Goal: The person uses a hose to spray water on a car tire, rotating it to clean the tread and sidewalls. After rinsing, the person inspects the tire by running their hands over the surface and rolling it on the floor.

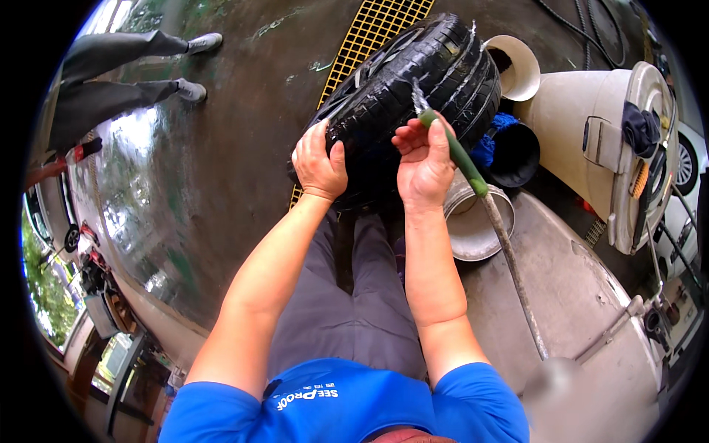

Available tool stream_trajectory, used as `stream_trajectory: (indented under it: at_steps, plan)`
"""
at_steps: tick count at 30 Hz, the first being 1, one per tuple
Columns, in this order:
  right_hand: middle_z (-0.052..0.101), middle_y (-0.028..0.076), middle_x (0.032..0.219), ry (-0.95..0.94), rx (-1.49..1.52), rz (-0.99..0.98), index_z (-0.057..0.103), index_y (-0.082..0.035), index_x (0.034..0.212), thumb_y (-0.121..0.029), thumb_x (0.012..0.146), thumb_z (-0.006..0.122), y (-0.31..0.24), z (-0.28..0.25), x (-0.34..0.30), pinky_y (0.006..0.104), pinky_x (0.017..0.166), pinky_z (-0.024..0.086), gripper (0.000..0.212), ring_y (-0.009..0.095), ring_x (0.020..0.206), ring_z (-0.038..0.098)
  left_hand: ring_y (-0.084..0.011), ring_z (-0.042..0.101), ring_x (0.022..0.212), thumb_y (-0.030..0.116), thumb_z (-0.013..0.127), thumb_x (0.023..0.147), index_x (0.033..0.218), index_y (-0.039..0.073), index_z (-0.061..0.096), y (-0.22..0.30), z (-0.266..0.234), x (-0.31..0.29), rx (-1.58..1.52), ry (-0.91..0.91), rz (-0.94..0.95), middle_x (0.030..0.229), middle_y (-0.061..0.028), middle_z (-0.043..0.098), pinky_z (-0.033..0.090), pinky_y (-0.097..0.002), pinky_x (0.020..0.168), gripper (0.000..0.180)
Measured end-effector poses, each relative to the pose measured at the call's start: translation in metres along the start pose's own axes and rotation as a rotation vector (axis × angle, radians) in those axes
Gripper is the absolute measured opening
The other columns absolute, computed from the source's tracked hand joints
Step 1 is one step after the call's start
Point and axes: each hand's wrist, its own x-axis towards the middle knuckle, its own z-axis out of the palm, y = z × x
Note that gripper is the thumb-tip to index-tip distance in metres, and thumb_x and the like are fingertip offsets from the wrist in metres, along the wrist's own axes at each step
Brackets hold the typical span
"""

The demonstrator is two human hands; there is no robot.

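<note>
Resting on a wet, grooved tyre (pixel 388 107), the left hand (pixel 320 164) had spread fingers; fingers of the right hand (pixel 426 171) gripped a green-sleeved hose (pixel 465 164). The blue shirt (pixel 351 402) bore white lettering.

A yellow grate (pixel 378 26) was set in the wet floor (pixel 244 125), with another person's legs (pixel 122 50) well apart to its left and black cables (pixel 585 33) off to its right. A cream bucket (pixel 526 70) stood near a big bin (pixel 565 111) that bore a dark cloth (pixel 639 129) and an orange brush (pixel 639 179). Below were a blue cloth (pixel 484 151) at a black bucket (pixel 520 156), a pale pail (pixel 484 225) and, at the far right, a white car (pixel 692 144).
</note>
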Motion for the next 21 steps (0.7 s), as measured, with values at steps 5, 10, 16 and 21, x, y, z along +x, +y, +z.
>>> stream_trajectory:
  at_steps: [5, 10, 16, 21]
  plan:
    - [0.069, 0.010, 0.095, -0.047, -0.079, 0.125, 0.059, -0.008, 0.119, -0.025, 0.096, 0.061, 0.026, -0.027, -0.041, 0.0372, 0.069, 0.059, 0.029, 0.023, 0.082, 0.069, -0.0349, 0.054, 0.115, 0.048, 0.048, 0.094, 0.132, 0.008, 0.053, -0.007, -0.003, -0.026, -0.010, 0.016, 0.003, 0.126, -0.0129, 0.059, 0.037, -0.0459, 0.099, 0.055]
    - [0.069, 0.009, 0.093, -0.017, -0.033, -0.016, 0.063, -0.005, 0.113, -0.027, 0.097, 0.060, -0.002, -0.044, -0.008, 0.0353, 0.069, 0.059, 0.028, 0.021, 0.080, 0.069, -0.0344, 0.054, 0.115, 0.051, 0.044, 0.095, 0.130, 0.007, 0.054, -0.020, -0.012, -0.041, -0.041, 0.031, 0.023, 0.124, -0.0134, 0.059, 0.037, -0.0446, 0.099, 0.058]
    - [0.072, 0.008, 0.093, 0.033, 0.051, 0.076, 0.069, -0.005, 0.099, -0.030, 0.098, 0.056, 0.001, -0.041, -0.002, 0.0383, 0.079, 0.057, 0.028, 0.021, 0.083, 0.069, -0.0353, 0.055, 0.114, 0.052, 0.042, 0.096, 0.129, 0.006, 0.054, -0.049, -0.020, -0.050, -0.086, 0.051, 0.019, 0.124, -0.0149, 0.059, 0.038, -0.0444, 0.099, 0.058]
    - [0.073, 0.010, 0.092, -0.006, 0.093, 0.141, 0.069, -0.003, 0.096, -0.028, 0.098, 0.053, 0.025, -0.032, -0.013, 0.0453, 0.087, 0.056, 0.030, 0.026, 0.088, 0.070, -0.0377, 0.055, 0.112, 0.046, 0.046, 0.096, 0.129, 0.004, 0.052, -0.080, -0.037, -0.057, -0.124, 0.041, 0.037, 0.121, -0.0172, 0.059, 0.040, -0.0455, 0.098, 0.054]
